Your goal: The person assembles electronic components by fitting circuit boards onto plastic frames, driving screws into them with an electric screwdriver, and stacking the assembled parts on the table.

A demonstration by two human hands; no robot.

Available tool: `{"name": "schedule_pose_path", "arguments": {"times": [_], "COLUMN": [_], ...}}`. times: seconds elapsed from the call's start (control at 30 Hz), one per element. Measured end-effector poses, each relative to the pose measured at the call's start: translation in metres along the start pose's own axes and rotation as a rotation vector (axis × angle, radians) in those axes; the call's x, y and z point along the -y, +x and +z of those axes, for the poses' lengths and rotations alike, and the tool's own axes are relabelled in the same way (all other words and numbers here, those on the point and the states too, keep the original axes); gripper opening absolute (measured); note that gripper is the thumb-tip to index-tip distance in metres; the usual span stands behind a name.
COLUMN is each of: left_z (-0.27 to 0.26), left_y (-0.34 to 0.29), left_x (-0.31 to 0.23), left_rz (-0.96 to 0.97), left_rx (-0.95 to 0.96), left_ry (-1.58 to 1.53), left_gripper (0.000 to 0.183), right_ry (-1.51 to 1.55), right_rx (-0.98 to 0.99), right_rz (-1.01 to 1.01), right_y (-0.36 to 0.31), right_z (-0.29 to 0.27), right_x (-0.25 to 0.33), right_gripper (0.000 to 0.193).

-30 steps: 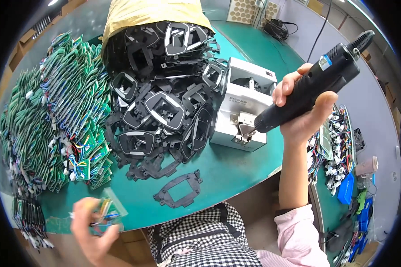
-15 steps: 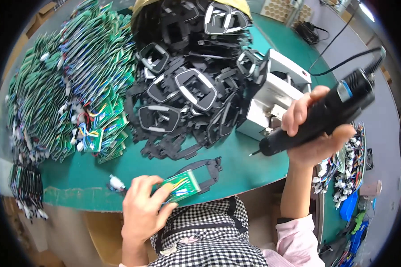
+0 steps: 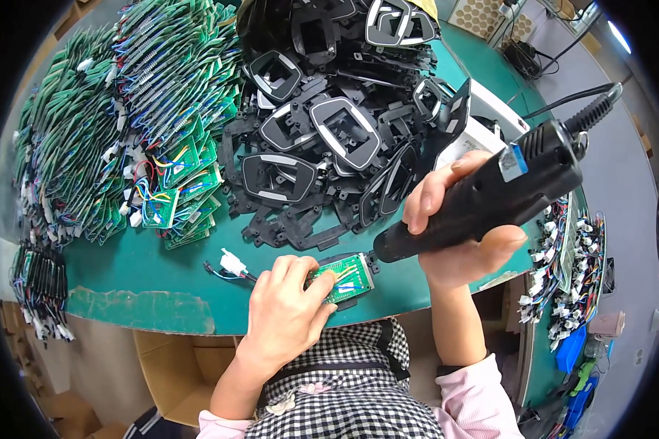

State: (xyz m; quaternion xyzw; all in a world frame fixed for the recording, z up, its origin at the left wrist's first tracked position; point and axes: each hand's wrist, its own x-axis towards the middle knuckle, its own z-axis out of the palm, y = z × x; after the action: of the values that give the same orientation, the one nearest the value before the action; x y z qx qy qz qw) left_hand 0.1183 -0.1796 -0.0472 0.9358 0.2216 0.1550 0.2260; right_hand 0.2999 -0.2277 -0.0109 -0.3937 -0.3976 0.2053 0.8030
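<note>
My left hand (image 3: 289,304) is closed on a green circuit board (image 3: 353,272) near the table's front edge, fingers pressing its left side. Wires with a white connector (image 3: 232,262) trail out to the left of the hand. Under the board lies a black plastic frame (image 3: 334,257), mostly covered by it. My right hand (image 3: 458,256) is wrapped round a black electric screwdriver (image 3: 483,192), tilted with its nose down and left. The nose is close to the board's upper right corner; whether the bit touches anything I cannot tell.
Stacks of wired green circuit boards (image 3: 176,80) rise at the left. Black frames with grey-edged openings (image 3: 344,132) are heaped at the back middle. A white box (image 3: 483,135) stands behind the screwdriver, whose cable (image 3: 575,95) runs up right. Wire bundles with white connectors (image 3: 582,285) lie far right.
My left hand has brought the board rightward over the black frame. My right hand has moved left and lower, bringing the screwdriver's nose to the board's corner. The view has shifted slightly.
</note>
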Motion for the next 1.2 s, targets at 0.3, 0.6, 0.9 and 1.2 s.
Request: {"name": "schedule_pose_path", "arguments": {"times": [0.3,0.6,0.9,1.2], "left_z": [0.004,0.007,0.009,0.018], "left_y": [0.000,-0.002,-0.003,0.003], "left_x": [0.001,0.002,-0.002,-0.010], "left_rz": [-0.024,-0.030,-0.074,-0.029], "left_rx": [0.003,-0.019,-0.108,-0.100], "left_ry": [-0.025,-0.010,-0.025,-0.031], "left_gripper": [0.035,0.034,0.034,0.038], "right_ry": [-0.035,-0.073,0.146,-0.121], "right_rx": [-0.006,-0.012,0.185,0.018], "right_rz": [0.016,0.036,0.127,-0.268], "right_y": [-0.004,-0.010,-0.008,0.034], "right_z": [0.002,0.007,0.008,-0.044], "right_x": [-0.013,-0.018,-0.017,0.058], "right_gripper": [0.079,0.079,0.075,0.079]}}
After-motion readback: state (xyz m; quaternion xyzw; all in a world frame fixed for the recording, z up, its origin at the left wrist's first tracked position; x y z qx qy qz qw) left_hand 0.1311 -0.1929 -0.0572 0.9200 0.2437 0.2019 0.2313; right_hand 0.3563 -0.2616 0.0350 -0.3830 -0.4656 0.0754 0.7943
